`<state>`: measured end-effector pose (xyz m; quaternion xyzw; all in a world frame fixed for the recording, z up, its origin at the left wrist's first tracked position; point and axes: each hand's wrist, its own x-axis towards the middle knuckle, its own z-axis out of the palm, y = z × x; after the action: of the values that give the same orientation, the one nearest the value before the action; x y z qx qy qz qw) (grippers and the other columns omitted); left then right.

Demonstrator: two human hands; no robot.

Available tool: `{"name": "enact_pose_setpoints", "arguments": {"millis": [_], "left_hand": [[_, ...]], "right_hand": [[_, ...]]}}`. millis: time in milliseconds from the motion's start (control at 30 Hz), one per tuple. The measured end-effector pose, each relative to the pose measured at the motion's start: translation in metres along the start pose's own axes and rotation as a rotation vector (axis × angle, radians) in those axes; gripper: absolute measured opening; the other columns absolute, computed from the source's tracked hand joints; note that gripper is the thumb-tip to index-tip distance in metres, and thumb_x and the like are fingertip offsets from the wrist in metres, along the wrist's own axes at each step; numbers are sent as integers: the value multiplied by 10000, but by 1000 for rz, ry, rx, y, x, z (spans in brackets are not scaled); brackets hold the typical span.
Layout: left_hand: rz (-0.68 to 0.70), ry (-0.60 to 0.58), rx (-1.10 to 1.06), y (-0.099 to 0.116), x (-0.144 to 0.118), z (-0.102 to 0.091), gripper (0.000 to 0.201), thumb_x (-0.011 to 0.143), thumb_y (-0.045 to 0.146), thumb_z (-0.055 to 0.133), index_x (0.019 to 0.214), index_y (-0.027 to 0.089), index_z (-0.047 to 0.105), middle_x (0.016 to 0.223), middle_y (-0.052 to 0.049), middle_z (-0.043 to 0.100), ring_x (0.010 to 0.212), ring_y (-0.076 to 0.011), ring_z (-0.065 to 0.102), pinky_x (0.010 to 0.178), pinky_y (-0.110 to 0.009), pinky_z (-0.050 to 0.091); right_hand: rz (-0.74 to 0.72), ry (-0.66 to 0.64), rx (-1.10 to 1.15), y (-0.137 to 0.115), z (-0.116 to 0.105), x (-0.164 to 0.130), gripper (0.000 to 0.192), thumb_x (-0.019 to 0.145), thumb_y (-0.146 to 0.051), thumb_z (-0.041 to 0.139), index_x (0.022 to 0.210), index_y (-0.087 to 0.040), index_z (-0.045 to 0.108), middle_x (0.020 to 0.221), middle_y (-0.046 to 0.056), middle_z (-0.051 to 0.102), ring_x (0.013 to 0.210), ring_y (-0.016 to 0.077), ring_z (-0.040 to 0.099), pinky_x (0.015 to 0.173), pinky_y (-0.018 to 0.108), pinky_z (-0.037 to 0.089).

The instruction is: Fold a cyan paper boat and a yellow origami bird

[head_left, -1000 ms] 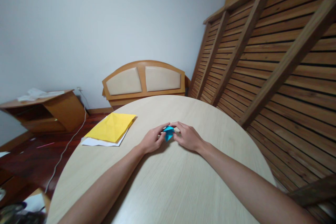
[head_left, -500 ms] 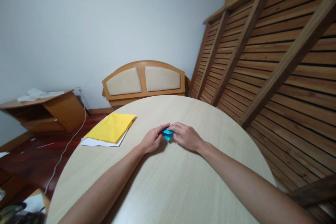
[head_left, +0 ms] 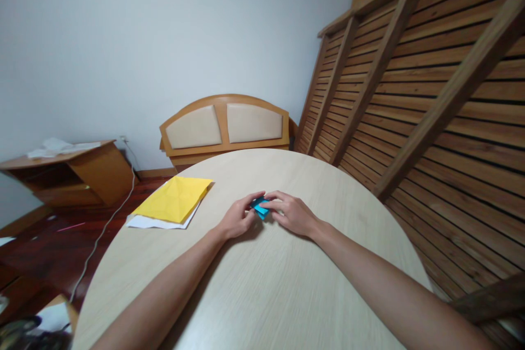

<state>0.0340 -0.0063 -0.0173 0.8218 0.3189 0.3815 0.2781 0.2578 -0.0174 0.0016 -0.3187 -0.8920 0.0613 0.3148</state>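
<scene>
A small piece of folded blue paper point(head_left: 261, 208) is held between my two hands, just above or on the pale round table point(head_left: 262, 284). My left hand point(head_left: 239, 217) grips its left side, with the thumb in front and the fingers behind. On the right side, my right hand point(head_left: 292, 213) holds it too, its index finger lying across the upper face. Parts of the paper are hidden under the fingers. Left of my hands lies a creased yellow sheet point(head_left: 174, 199) on top of white paper point(head_left: 156, 223).
Beyond the table stands a wooden headboard point(head_left: 223, 145) with two cream panels. Slatted wood point(head_left: 410, 93) leans along the right side. At the left are a low cabinet point(head_left: 98, 169) with papers on it and a cable point(head_left: 100, 238) on the dark red floor.
The blue paper has turned and tilted slightly between my hands, showing more of its upper face. My right index finger now reaches further across it. The yellow and white sheets have not moved.
</scene>
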Motion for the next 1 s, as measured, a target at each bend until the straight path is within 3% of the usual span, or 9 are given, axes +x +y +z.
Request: {"name": "enact_pose_setpoints", "arguments": {"millis": [300, 400, 567, 733, 833, 1000], "left_hand": [[-66, 23, -140, 7, 3, 2, 505, 905, 300, 615, 1372, 148, 493, 1336, -171, 602, 1079, -247, 670, 869, -351, 573], [-114, 45, -209, 3, 5, 4, 543, 890, 354, 655, 1365, 145, 496, 1370, -188, 568, 1024, -241, 690, 824, -338, 587], [-145, 92, -365, -9, 7, 6, 562, 832, 359, 729, 1319, 167, 527, 1432, -189, 506, 1102, -264, 662, 881, -375, 577], [-204, 102, -402, -16, 8, 5, 607, 791, 350, 760, 1309, 152, 513, 1147, -146, 685, 988, -223, 689, 847, -363, 571], [-226, 121, -370, -15, 8, 4, 592, 780, 354, 756, 1287, 145, 533, 957, -84, 714, 862, -188, 693, 791, -331, 565], [-215, 128, -247, -6, 8, 3, 412, 795, 364, 716, 1140, 151, 642, 952, -78, 705, 892, -197, 671, 750, -307, 553]], "right_hand": [[-39, -24, -10, 2, 1, -1, 483, 845, -65, 591, 1235, -339, 670, 1316, 43, 574, 1206, 205, 552, 1026, 370, 462], [-34, -41, -13, 3, 2, -1, 505, 847, -66, 595, 1252, -360, 657, 1354, 39, 544, 1212, 208, 543, 1030, 382, 460], [-20, -42, -14, 3, 4, -1, 444, 904, -137, 577, 1284, -360, 632, 1373, 41, 531, 1222, 209, 537, 1021, 381, 470], [0, -38, -14, 3, 6, -1, 414, 928, -193, 560, 1313, -341, 606, 1367, 51, 539, 1178, 209, 569, 1009, 384, 475], [33, -9, 28, 3, 7, -2, 425, 930, -218, 560, 1341, -325, 566, 1345, 52, 563, 1179, 207, 576, 997, 371, 476], [211, 5, 124, -1, 5, -1, 581, 893, -294, 631, 1427, -270, 403, 1173, 54, 674, 1032, 204, 653, 893, 351, 493]]}}
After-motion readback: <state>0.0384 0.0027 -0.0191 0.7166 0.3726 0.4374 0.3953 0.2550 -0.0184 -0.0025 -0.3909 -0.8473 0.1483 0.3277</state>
